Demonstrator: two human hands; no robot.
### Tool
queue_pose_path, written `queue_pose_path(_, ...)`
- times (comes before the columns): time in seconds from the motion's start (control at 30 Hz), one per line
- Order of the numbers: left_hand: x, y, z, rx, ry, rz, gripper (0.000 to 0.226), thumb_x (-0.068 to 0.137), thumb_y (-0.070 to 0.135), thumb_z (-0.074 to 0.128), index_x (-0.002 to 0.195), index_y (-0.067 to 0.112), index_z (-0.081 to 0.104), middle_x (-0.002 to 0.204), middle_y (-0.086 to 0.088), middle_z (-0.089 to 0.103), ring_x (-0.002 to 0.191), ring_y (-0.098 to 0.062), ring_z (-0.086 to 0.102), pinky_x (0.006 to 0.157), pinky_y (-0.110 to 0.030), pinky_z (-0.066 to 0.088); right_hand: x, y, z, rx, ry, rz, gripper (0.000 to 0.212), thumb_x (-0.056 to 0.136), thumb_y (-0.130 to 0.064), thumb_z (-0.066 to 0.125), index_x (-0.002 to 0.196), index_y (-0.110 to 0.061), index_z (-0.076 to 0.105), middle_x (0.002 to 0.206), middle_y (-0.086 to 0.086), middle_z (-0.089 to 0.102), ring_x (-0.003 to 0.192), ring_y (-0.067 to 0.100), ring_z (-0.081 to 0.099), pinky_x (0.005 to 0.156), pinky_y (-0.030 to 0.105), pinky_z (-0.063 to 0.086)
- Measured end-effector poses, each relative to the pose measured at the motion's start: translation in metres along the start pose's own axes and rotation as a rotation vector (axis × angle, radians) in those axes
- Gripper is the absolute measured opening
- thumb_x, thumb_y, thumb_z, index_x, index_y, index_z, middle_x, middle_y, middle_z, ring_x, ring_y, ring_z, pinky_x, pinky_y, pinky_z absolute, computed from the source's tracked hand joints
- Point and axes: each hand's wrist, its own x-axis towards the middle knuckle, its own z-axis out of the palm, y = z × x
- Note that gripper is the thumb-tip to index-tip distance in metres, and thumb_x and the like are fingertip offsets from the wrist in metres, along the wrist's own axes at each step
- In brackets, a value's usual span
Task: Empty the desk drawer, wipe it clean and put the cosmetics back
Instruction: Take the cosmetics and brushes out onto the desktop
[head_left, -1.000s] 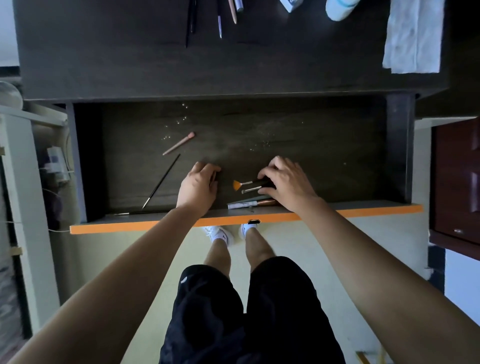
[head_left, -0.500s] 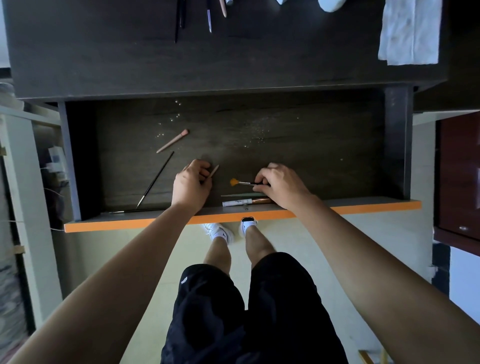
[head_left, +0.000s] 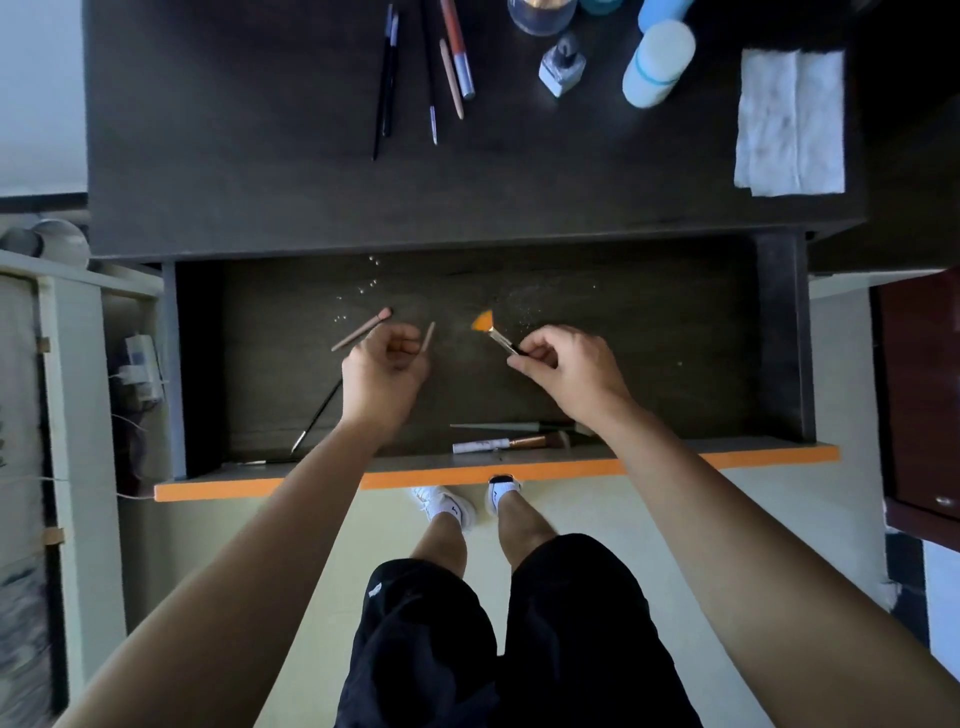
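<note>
In the head view, the open drawer (head_left: 675, 457) is only partly emptied. The right hand (head_left: 566, 371) pinches a fan brush (head_left: 491, 330) with orange bristles by the handle end. The left hand (head_left: 384, 374) is curled around a thin pinkish stick (head_left: 428, 336). In the drawer lie a pink-tipped stick (head_left: 361, 328), a thin black brush (head_left: 317, 415), a white-handled brush (head_left: 498, 443) and a green slender tool (head_left: 493, 427), with small beads (head_left: 371, 283) scattered near the back. Pencils (head_left: 387, 78) and a folded white cloth (head_left: 789, 122) lie on the counter (head_left: 260, 156).

I think the fan brush can slip, because the pinch is far from its head; the thin stick can also drop back.

Compared with half a second ago, both hands are higher and further from the orange front, and the fan brush no longer lies on the drawer floor.
</note>
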Motion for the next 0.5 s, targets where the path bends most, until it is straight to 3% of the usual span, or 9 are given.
queue_pose_path(0.17,0.052,0.062,-0.039,-0.152,0.190,0.124,0.012,0.080,0.023,0.075,0.089,0.021,0.068,0.078,0.009,0.069,0.066,-0.005,0.064,0.068,-0.025,0.055,0.057,-0.054,-0.048,0.302,0.268,0.001,0.015,0.083,-0.030,0.079,0.088,-0.018,0.073,0.073,-0.015,0.066,0.065,-0.008,0.059,0.065,0.006,0.044)
queue_pose_path(0.3,0.109,0.095,-0.060,-0.140,0.299,0.156,0.013,0.081,0.025,0.071,0.092,0.019,0.066,0.080,0.011,0.067,0.066,0.002,0.060,0.071,-0.020,0.054,0.118,-0.086,-0.071,0.299,0.378,0.019,0.021,0.085,-0.033,0.077,0.097,-0.015,0.074,0.078,-0.013,0.067,0.065,-0.011,0.058,0.065,0.002,0.042)
queue_pose_path(0.37,0.135,0.100,-0.064,-0.138,0.344,0.124,0.018,0.081,0.035,0.071,0.091,0.020,0.067,0.076,0.012,0.067,0.064,0.003,0.059,0.074,-0.022,0.054,0.144,-0.096,-0.073,0.264,0.391,0.033,0.026,0.085,-0.035,0.076,0.101,-0.014,0.075,0.085,-0.008,0.071,0.071,-0.004,0.060,0.069,0.004,0.044)
queue_pose_path(0.5,0.167,0.099,-0.060,-0.150,0.368,0.082,0.022,0.082,0.040,0.071,0.091,0.022,0.064,0.074,0.014,0.065,0.060,0.006,0.057,0.075,-0.022,0.055,0.176,-0.105,-0.068,0.229,0.411,0.066,0.026,0.088,-0.033,0.073,0.106,-0.015,0.075,0.092,-0.007,0.074,0.085,0.004,0.067,0.085,0.023,0.054)
